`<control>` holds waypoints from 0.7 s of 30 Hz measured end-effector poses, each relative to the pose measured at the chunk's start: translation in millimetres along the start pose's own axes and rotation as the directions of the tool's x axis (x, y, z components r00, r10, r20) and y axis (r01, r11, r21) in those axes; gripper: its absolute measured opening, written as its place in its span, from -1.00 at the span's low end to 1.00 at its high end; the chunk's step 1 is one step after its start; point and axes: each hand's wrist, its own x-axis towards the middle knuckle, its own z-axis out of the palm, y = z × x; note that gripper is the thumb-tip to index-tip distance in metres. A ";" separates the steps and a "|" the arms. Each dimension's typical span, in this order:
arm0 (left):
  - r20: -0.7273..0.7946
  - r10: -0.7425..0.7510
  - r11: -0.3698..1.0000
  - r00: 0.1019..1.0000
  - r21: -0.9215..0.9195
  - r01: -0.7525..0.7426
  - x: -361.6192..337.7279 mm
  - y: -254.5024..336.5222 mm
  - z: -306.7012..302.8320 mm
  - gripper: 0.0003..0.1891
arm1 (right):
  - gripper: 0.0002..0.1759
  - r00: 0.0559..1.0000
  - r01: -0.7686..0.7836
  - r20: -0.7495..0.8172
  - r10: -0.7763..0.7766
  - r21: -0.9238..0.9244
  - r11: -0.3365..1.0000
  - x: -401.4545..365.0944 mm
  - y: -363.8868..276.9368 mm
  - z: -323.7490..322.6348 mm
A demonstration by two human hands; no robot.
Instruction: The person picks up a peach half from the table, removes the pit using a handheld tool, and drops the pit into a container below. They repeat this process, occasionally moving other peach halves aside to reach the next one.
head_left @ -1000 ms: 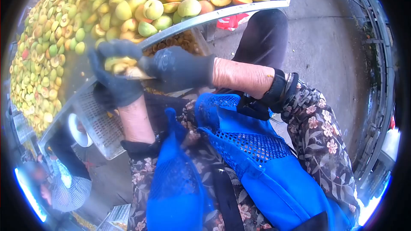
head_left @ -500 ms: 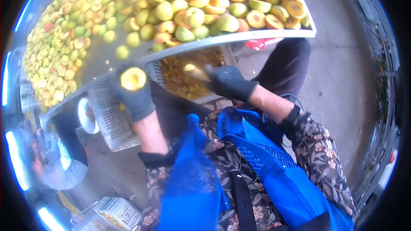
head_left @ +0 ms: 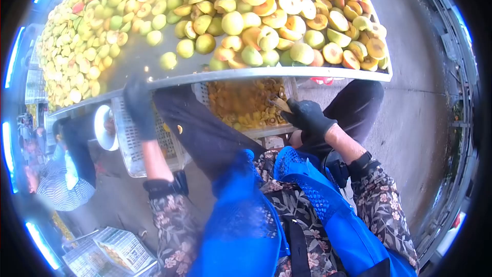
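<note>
Your halved fruit (head_left: 332,53) lies heaped across the top of the frame, skins green to yellow, some halves cut side up with yellow-orange flesh and brownish centres. Just right of centre, the slim tan tool (head_left: 281,105) in your right hand (head_left: 309,116) slants toward the upper left.

Dark-gloved hands (head_left: 309,117), floral sleeves (head_left: 383,195)

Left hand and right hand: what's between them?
A dark-trousered leg and, nearer the right hand, a crate of fruit pieces; the head view shows both.
</note>
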 end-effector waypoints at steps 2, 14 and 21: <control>0.116 0.083 0.993 0.990 0.075 -0.092 30.0 -19.0 34.5 -0.56 | -0.66 0.997 0.041 0.072 -0.038 -0.042 0.998 -3.3 -3.1 -5.5; 0.423 -0.355 0.459 0.833 -0.698 0.550 56.0 36.6 38.0 -0.62 | -0.66 0.999 0.041 -0.009 -0.039 0.211 0.977 2.0 -50.9 -32.1; -0.090 0.098 0.902 0.991 -0.413 -0.127 -13.5 143.5 45.4 -0.35 | -0.70 0.918 0.285 -0.344 -0.197 0.228 0.931 42.1 -134.4 -87.1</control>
